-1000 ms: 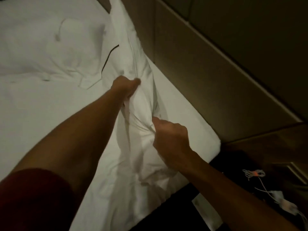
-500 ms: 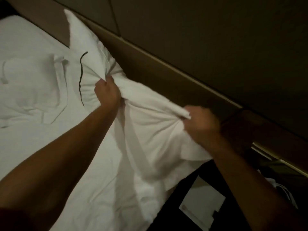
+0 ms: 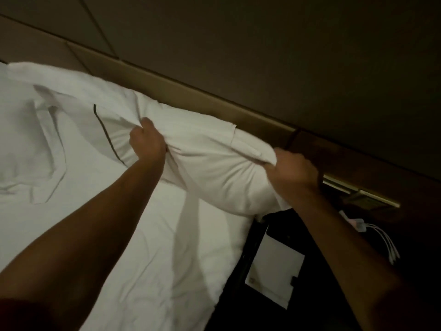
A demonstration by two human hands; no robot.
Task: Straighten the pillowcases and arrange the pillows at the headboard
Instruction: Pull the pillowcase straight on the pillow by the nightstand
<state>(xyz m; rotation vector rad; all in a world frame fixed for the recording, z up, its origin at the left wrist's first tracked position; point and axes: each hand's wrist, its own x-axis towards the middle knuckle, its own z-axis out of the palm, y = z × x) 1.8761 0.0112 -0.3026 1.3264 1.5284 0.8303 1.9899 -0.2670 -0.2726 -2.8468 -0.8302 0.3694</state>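
Observation:
A white pillow point(image 3: 214, 173) in a white pillowcase with a thin dark trim line lies along the padded headboard point(image 3: 181, 84) at the bed's right corner. My left hand point(image 3: 147, 142) is closed on a bunch of the pillowcase near the pillow's middle. My right hand point(image 3: 292, 172) grips the pillowcase's loose open end at the right, where it overhangs the mattress edge. The fabric is stretched between both hands. A second white pillow point(image 3: 35, 144) lies flat to the left, its flap creased.
The white sheet point(image 3: 148, 259) covers the mattress below the pillows. Right of the bed is a dark gap with a white card point(image 3: 274, 273) on a dark surface, white charging cables point(image 3: 381, 237), and a wooden bedside ledge point(image 3: 362, 168).
The pillow has been swung from pointing away from me to lying along the headboard. My right hand has moved right and up with the open end, and my left hand has shifted right.

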